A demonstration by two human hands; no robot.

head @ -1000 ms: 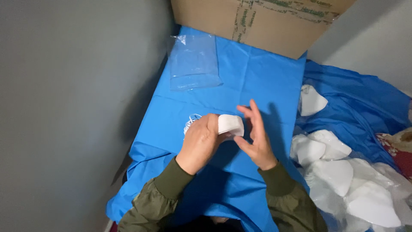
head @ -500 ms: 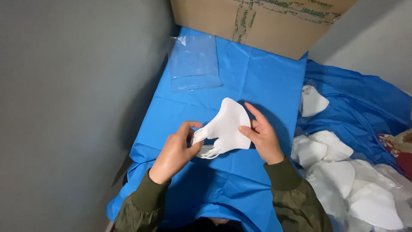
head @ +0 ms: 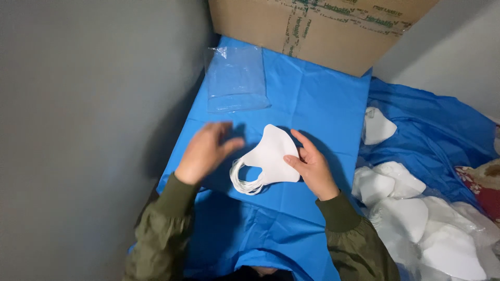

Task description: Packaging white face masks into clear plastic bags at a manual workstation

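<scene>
Right hand [head: 312,169] pins white mask [head: 271,158]; left hand [head: 203,151] blurred.

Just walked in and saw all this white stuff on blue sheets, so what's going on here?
A person in olive sleeves is handling a white face mask over a blue sheet. The right hand holds the mask by its edge; the left hand hovers open beside it, blurred. A clear plastic bag lies ahead near a cardboard box. More white masks are piled on the right.

White mask [head: 271,158], blue cloth [head: 317,99], brown cardboard box [head: 312,26].
</scene>
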